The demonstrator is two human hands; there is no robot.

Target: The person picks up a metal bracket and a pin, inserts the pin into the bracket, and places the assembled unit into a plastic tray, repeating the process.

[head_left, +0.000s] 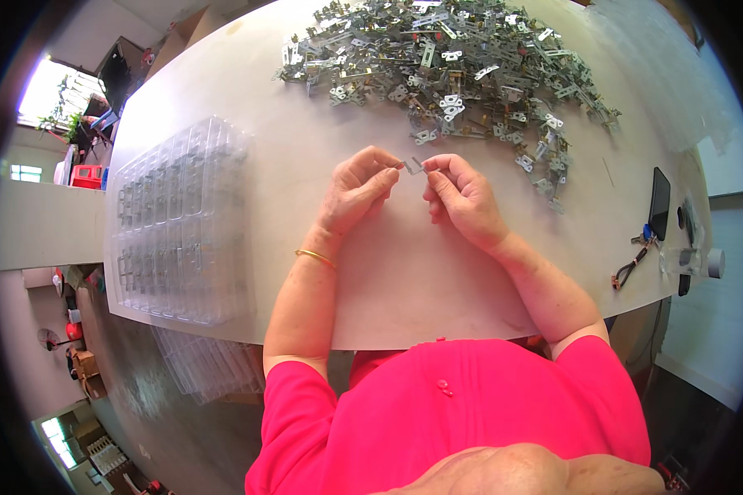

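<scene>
Between my two hands, above the near middle of the white table (pixel 305 132), is a small flat metal bracket (pixel 413 166). The thumb and fingers of my left hand (pixel 362 188) pinch its left end. My right hand (pixel 464 198) pinches the right end the same way. The fingertips cover part of the piece, so its full shape is hidden. Beyond my hands lies a large heap of similar metal brackets (pixel 470 74), silver with some brass-coloured parts. To the left, a clear plastic tray (pixel 215 136) has rows of compartments with metal pieces in them.
At the right edge lie a black phone (pixel 660 203), keys with a dark strap (pixel 630 269) and a small white roll (pixel 716 264). Clear plastic sheeting (pixel 669 74) covers the far right corner. More clear trays (pixel 206 363) are stacked below the table's left front edge.
</scene>
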